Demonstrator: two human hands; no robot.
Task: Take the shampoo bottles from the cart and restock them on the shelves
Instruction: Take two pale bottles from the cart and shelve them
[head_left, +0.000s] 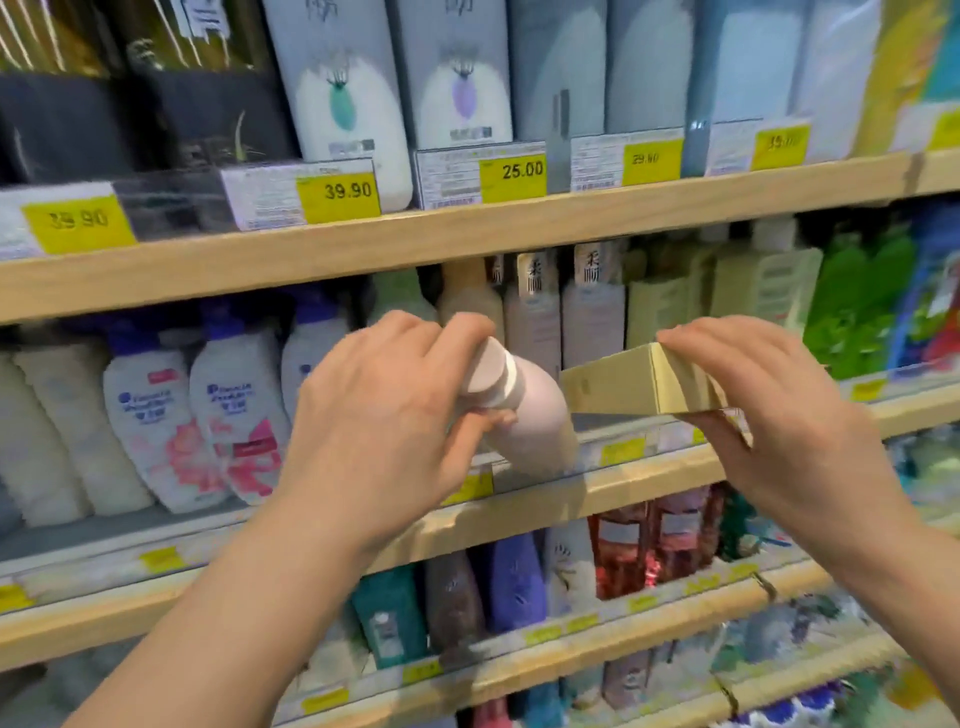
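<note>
Pink capped bottle (524, 421) tilted in left hand (384, 415).

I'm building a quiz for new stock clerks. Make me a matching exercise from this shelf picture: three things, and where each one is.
Things:
1. pink bottle
2. yellow box
3. 25.00 price tag

Places:
A. on the top shelf edge
B. in the left hand, tilted
C. in the right hand

Pairs: 1-B, 2-C, 3-A
</note>
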